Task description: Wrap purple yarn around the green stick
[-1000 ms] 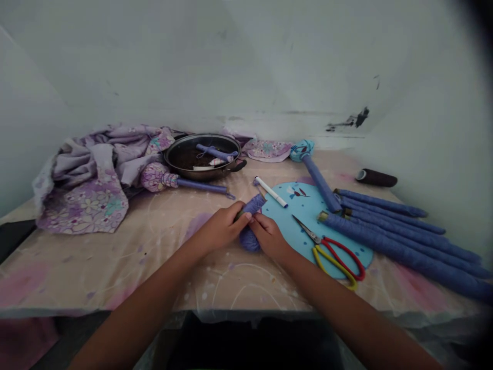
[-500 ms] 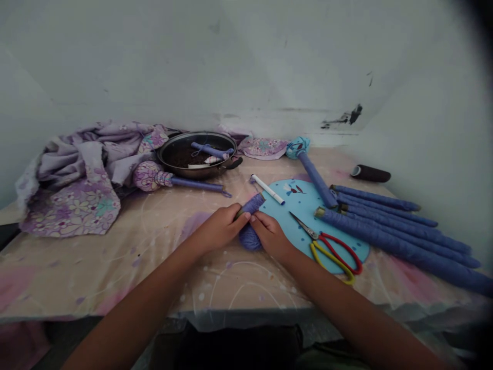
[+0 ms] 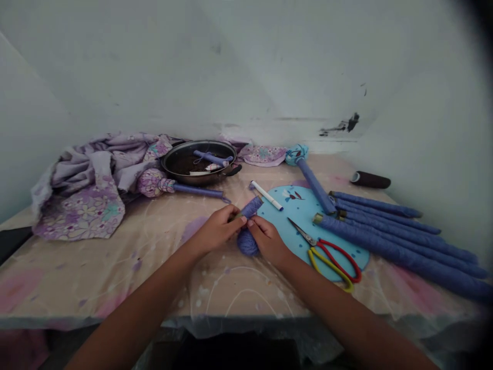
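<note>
My left hand (image 3: 217,229) grips a short stick wrapped in blue-violet yarn (image 3: 251,207), whose far end pokes out past my fingers. Close beside it, my right hand (image 3: 267,240) presses its fingers onto a ball of the same yarn (image 3: 246,242), which sits on the table just below the stick. The two hands nearly touch and hide where stick and ball meet. To the right of my right hand lies a light blue foam disc (image 3: 300,205), bearing red-and-yellow-handled scissors (image 3: 327,262). A white marker (image 3: 266,195) lies just beyond my hands.
Several finished yarn-wrapped rods (image 3: 400,241) lie at the right. A dark metal pan (image 3: 198,162) holding a wrapped stick stands at the back, beside crumpled floral cloth (image 3: 80,205). A dark spool (image 3: 370,180) stands by the wall. The table's front edge runs below my forearms.
The whole scene sits slightly lower and shifted in view as my head moves. My hands stay on the stick and yarn ball with only slight shifting.
</note>
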Motion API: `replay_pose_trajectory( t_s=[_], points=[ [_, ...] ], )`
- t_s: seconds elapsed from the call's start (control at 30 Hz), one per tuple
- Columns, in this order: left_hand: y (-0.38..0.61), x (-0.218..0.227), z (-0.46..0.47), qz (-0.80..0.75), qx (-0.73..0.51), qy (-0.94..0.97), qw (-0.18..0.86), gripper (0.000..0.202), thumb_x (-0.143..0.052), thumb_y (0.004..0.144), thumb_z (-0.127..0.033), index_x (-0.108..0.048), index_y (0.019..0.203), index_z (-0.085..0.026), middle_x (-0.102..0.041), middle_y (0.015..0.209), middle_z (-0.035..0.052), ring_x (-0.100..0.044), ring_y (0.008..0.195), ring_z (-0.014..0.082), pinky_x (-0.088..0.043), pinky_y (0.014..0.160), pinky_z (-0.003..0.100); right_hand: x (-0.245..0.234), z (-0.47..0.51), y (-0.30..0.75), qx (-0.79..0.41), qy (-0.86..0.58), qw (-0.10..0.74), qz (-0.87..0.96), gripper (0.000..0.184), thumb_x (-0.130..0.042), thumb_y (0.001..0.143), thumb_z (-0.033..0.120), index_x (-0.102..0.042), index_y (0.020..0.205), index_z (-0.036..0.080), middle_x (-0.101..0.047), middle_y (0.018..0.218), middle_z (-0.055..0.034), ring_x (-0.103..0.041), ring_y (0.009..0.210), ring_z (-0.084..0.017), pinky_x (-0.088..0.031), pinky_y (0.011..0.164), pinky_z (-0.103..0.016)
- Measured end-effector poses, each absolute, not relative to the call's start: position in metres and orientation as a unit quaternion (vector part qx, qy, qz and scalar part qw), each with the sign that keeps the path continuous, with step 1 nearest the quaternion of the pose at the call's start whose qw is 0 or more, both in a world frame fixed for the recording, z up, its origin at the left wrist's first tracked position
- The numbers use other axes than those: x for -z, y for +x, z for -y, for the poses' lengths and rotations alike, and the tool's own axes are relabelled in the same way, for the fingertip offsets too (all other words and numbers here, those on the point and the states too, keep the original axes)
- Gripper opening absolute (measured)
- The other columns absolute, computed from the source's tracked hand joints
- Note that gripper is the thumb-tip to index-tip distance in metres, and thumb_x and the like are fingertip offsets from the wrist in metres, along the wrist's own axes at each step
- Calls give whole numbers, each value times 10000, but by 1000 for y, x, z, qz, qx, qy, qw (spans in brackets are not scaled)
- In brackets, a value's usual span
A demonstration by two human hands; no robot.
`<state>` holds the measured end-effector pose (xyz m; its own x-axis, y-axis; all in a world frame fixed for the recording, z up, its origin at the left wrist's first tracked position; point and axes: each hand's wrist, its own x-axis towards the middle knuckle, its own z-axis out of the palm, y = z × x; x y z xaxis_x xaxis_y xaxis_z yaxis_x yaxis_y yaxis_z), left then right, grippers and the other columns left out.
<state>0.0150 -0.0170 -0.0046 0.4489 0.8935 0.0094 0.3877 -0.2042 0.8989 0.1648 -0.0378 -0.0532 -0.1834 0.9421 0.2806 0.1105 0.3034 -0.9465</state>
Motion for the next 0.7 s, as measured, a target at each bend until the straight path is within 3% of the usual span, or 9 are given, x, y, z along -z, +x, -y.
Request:
replay_pose_trajectory(
  t_s=[0.2,0.3,0.47,0.6,0.7],
  points=[
    [15,-9,21,-426,-305,774,355,234,-447,792,-376,-519,809,-155,-493,725,6,-462,658,114,-372,555,220,56,40,167,-407,-411,484,657,311,-377,860,408,-574,804,174,-581,768,-20,-529,737,-136,-407,701,-254],
    [12,-12,20,-398,-286,740,461,257,-439,799,-388,-519,816,-143,-494,694,0,-467,596,95,-377,520,212,53,41,167,-415,-400,478,663,333,-367,863,419,-575,820,163,-570,764,-25,-526,741,-139,-409,694,-254],
    [6,-9,15,-372,-285,649,599,312,-446,798,-385,-416,1031,-180,-501,655,-29,-459,461,68,-363,427,192,51,42,165,-423,-379,471,675,362,-348,871,426,-578,824,150,-555,743,-29,-515,725,-137,-406,682,-255],
    [7,-7,15,-341,-297,713,536,366,-645,651,-312,-452,932,-177,-520,772,-13,-514,616,86,-411,535,206,53,42,165,-425,-382,467,675,358,-349,868,433,-575,854,156,-540,751,-23,-491,701,-129,-400,644,-244],
    [8,-7,16,-369,-312,718,501,354,-665,611,-242,-452,885,-177,-518,803,-9,-523,683,105,-418,561,213,53,42,165,-424,-388,464,675,362,-344,864,445,-559,812,159,-531,737,-18,-485,701,-129,-396,648,-241]
  ],
)
